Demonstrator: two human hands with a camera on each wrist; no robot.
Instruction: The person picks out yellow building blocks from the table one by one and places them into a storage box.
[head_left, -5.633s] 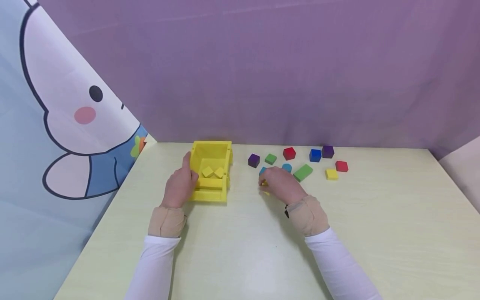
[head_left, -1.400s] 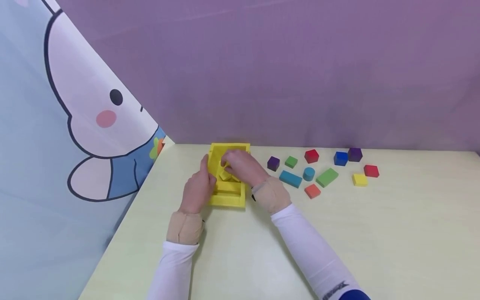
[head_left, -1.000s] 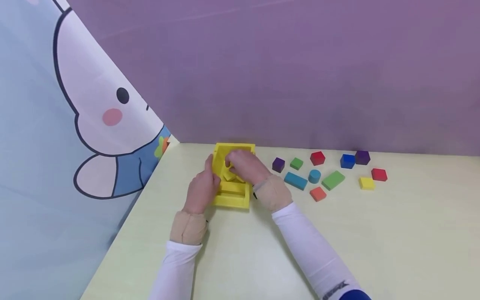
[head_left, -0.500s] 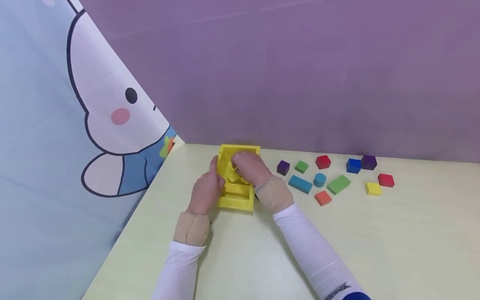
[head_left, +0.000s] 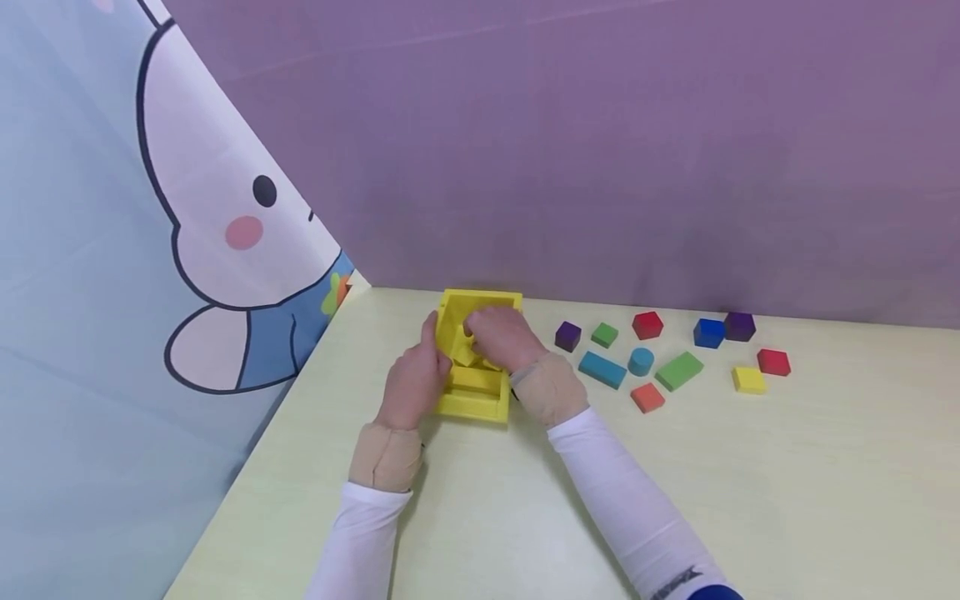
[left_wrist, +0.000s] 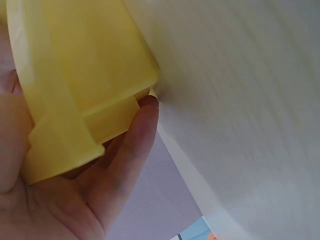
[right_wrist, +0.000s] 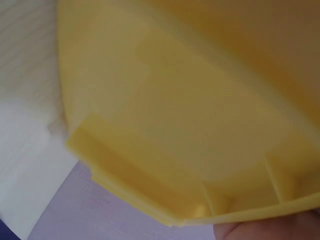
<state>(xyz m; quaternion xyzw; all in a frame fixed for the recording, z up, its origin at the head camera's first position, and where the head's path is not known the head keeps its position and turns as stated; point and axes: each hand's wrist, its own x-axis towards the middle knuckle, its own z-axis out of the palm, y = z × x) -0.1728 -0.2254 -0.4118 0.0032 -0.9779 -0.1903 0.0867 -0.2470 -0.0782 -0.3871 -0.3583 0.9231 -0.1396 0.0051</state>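
Observation:
A yellow plastic bin (head_left: pixel 470 408) stands near the back edge of the table. My left hand (head_left: pixel 414 379) grips its left wall, the thumb over the rim; the left wrist view shows fingers (left_wrist: pixel 137 145) curled up along the outside of the bin (left_wrist: pixel 100 50). Inside it, my right hand (head_left: pixel 504 335) reaches down over the right wall with bent fingers, pinching a yellow block at the fingertips. Another yellow block (head_left: pixel 465 357) lies on the bin floor, partly covered by this hand. In the right wrist view the bin's outer wall (right_wrist: pixel 150 90) fills most of the picture.
Right of the bin lie loose blocks: a purple cube (head_left: pixel 567 337), a blue bar (head_left: pixel 602 369), a blue cylinder (head_left: pixel 641 361), a green bar (head_left: pixel 679 371), an orange block (head_left: pixel 647 397), a yellow block (head_left: pixel 748 380) and several others. A purple cloth (head_left: pixel 600 167) hangs behind the table.
My right hand has gone from a yellow piece among the loose blocks to inside the bin. Over the last second both hands stay nearly still while the head view shifts.

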